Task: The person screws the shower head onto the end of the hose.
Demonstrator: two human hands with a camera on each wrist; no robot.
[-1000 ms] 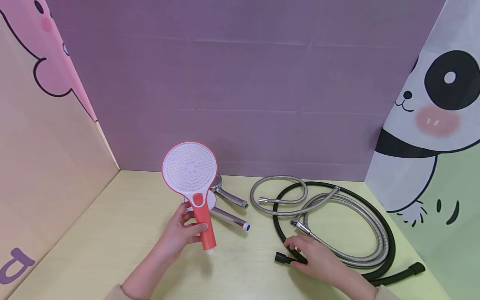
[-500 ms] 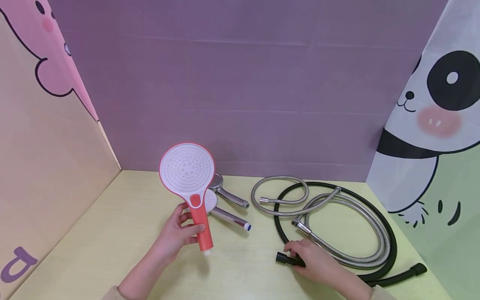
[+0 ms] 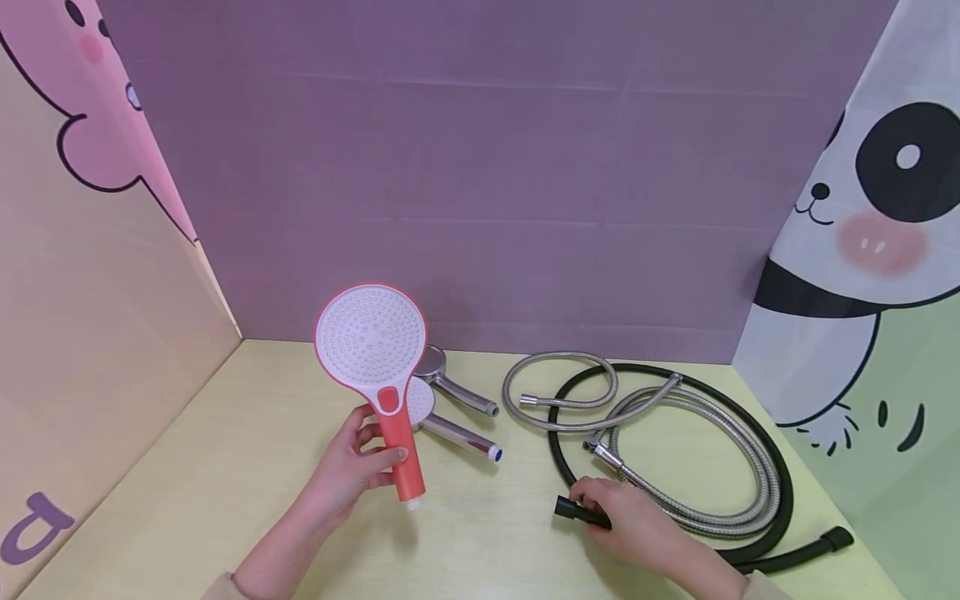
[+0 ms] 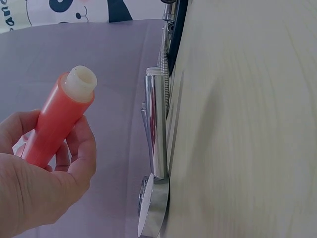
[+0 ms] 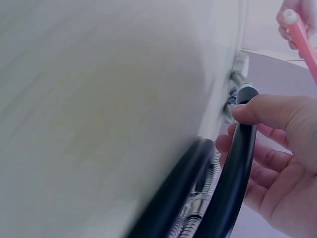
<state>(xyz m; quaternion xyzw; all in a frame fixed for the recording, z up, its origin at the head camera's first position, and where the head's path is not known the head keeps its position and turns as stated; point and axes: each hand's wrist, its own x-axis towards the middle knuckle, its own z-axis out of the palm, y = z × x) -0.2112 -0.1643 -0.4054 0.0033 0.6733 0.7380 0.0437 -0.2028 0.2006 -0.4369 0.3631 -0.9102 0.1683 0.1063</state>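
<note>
The left hand (image 3: 358,462) is closed round the handle of the red shower head (image 3: 371,337), thumb across the front, fingers wrapped behind. The shower head is raised above the table (image 3: 180,467), its broad white face up and turned toward the head camera, its handle sloping down to the right. A short white tip (image 4: 80,83) sticks out of the bottom of the handle, bare and facing outward in the left wrist view.

The right hand (image 3: 633,518) pinches the black hose (image 5: 237,173) between thumb and fingers close to one end, the other fingers loosely bent. That end, with its black collar (image 3: 567,507), points left toward the shower head but is well apart from it. The hose's other end lies at the right side of the table, and the rest makes a wide ring.

Silver hosing (image 3: 767,483) lies in coils mostly inside the ring, with one loop crossing its left edge.

Behind the shower head, partly hidden by it, lie the near chrome head (image 3: 457,435) and the far chrome head (image 3: 462,394), handles pointing right. A purple backdrop (image 3: 480,183) stands at the back, with a panda panel (image 3: 888,242) on the right.
</note>
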